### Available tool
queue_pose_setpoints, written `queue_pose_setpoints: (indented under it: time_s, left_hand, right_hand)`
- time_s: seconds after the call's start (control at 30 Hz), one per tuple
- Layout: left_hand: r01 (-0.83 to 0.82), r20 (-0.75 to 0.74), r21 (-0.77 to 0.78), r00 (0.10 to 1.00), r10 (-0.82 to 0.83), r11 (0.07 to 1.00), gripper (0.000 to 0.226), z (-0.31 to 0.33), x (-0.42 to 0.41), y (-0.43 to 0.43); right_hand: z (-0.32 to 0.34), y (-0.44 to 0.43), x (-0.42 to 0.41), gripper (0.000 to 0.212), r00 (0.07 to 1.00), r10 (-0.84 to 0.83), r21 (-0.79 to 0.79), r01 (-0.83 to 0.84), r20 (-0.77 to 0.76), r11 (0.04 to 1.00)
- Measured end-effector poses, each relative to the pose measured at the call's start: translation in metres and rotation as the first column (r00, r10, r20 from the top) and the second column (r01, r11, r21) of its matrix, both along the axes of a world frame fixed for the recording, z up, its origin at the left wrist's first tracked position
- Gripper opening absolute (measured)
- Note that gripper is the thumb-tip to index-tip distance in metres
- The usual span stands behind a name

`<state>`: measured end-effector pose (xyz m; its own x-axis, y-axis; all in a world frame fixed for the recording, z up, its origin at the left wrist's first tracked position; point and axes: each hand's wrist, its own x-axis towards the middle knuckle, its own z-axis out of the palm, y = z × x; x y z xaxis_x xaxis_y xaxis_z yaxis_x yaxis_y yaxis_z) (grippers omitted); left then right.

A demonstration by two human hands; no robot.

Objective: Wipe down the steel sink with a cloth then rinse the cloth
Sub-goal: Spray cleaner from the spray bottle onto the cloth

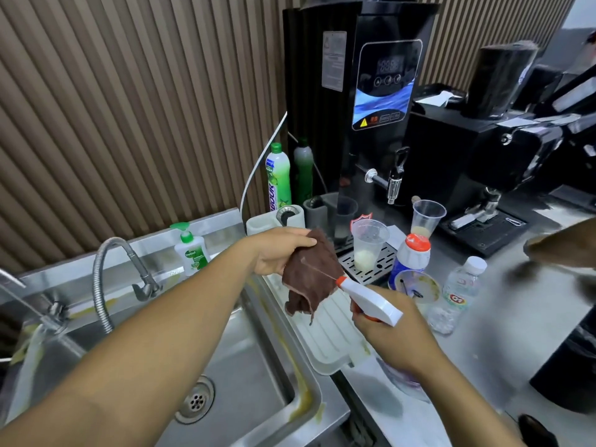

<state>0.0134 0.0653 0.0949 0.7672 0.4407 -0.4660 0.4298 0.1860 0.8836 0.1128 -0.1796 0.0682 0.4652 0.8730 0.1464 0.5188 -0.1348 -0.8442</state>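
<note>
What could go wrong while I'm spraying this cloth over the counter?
The spray bottle in the right hand aims past the brown cloth in the left hand; overspray could reach the open plastic cups. The sink rim's yellow residue is not yet wiped.

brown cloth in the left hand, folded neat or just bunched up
Bunched. The brown cloth hangs crumpled from the left hand, with uneven flaps drooping below; the right hand aims a spray bottle at it.

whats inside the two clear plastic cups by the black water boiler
The nearer cup holds a little pale, milky liquid at the bottom. The farther cup holds a shallow yellowish layer. Both are otherwise empty. The red-capped bottle covers the farther cup's base.
</note>
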Motion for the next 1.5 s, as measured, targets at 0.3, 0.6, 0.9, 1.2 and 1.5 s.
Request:
queue_pose_setpoints:
  time_s: [0.3, 0.6, 0.9, 1.2, 1.5]
  left_hand:
    - [-0.010, 0.029, -0.061, 1.000, 0.011, 0.998, 0.027, 0.019, -0.010, -0.001]
    - [-0.020, 0.105, -0.135, 0.994, 0.034, 0.991, 0.033, 0.023, -0.014, -0.003]
    - [-0.041, 0.176, -0.168, 0.982, 0.071, 0.985, 0.030, 0.030, -0.018, -0.001]
    - [-0.030, 0.217, -0.158, 0.974, 0.064, 0.987, 0.028, 0.037, -0.014, -0.005]
    - [-0.029, 0.282, -0.158, 0.957, 0.073, 0.987, 0.028, 0.046, -0.001, -0.010]
  right_hand:
    - [0.005, 0.000, 0.007, 0.012, 0.986, -0.099, 0.060, 0.108, -0.134, 0.992]
    - [0.015, -0.003, 0.002, 0.017, 0.999, 0.003, 0.016, -0.002, -0.043, 1.000]
    - [0.014, -0.010, 0.008, 0.019, 0.990, -0.058, 0.057, 0.066, -0.131, 0.996]
    - [0.014, -0.013, 0.028, 0.003, 0.980, -0.165, 0.095, 0.176, -0.116, 0.980]
    - [0.009, -0.015, 0.028, 0.014, 0.986, -0.125, 0.050, 0.131, -0.107, 0.990]
